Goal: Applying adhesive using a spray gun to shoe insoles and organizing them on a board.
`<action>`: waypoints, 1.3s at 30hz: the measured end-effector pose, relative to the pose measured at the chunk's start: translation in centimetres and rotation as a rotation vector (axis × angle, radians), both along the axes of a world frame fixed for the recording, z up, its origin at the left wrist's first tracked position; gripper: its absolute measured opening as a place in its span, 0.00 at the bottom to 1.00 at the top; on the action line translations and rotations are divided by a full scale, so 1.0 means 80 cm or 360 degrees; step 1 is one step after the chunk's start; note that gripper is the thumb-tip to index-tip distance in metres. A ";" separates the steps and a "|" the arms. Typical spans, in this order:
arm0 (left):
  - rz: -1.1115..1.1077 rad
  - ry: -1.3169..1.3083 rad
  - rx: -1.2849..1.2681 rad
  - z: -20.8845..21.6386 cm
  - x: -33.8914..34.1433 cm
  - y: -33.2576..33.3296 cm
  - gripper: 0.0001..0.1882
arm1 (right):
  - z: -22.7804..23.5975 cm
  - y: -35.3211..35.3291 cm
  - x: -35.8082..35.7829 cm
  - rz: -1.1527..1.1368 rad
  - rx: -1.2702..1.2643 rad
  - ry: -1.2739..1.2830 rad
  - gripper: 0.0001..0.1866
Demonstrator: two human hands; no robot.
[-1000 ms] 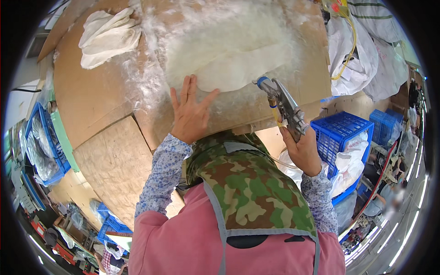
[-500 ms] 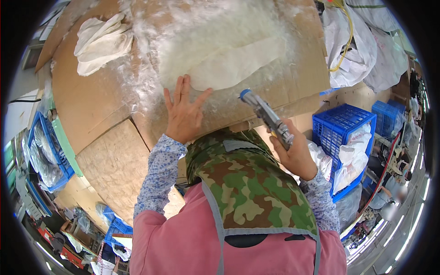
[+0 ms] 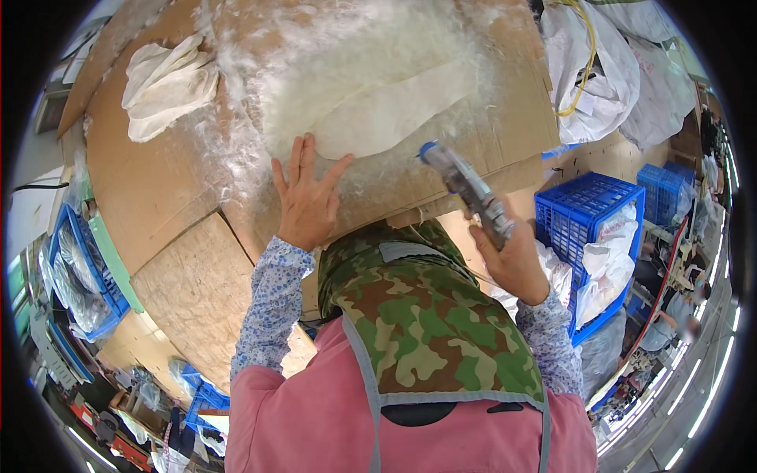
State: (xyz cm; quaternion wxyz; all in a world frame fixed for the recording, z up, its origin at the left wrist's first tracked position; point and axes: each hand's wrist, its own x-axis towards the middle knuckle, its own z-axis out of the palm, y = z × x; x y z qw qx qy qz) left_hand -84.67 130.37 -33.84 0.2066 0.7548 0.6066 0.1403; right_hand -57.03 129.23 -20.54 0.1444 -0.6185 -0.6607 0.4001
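Observation:
A cream furry piece [image 3: 315, 75] lies on the fluff-covered cardboard [image 3: 181, 181], with a smooth pale panel [image 3: 386, 114] along its near side. My left hand [image 3: 309, 205] rests flat with fingers spread, its fingertips at the panel's near left edge. To the right, my right hand [image 3: 516, 264] is wrapped round a silver gun-shaped tool [image 3: 467, 188] with a blue tip. The tool is raised near the cardboard's front edge, its tip pointing toward the panel but apart from it. Motion blur hides its exact kind.
A pile of white cut pieces [image 3: 169, 87] lies at the far left of the cardboard. White sacks [image 3: 591, 71] with a yellow cord stand at the far right. Blue crates [image 3: 587, 213] holding white bundles flank the work surface, and another blue crate [image 3: 91, 264] is at left.
The tool in my right hand has shifted slightly right and its angle has changed a little. My left hand keeps its place at the panel's edge while the whole view drifts slightly.

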 end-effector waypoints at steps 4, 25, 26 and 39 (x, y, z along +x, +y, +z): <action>-0.0027 0.0013 0.0010 -0.001 -0.001 0.000 0.30 | 0.001 -0.005 -0.023 0.0228 -0.0113 0.0158 0.27; 0.0026 -0.0069 0.0010 0.001 0.001 0.000 0.29 | 0.003 0.018 0.013 -0.0053 0.0054 -0.0031 0.18; 0.0020 -0.0060 0.0001 0.001 0.001 0.001 0.29 | 0.003 0.020 0.015 -0.0048 0.0101 -0.0062 0.17; 0.0001 -0.0011 0.0018 0.001 0.000 0.002 0.27 | -0.002 0.029 0.053 -0.0242 0.0304 -0.0173 0.15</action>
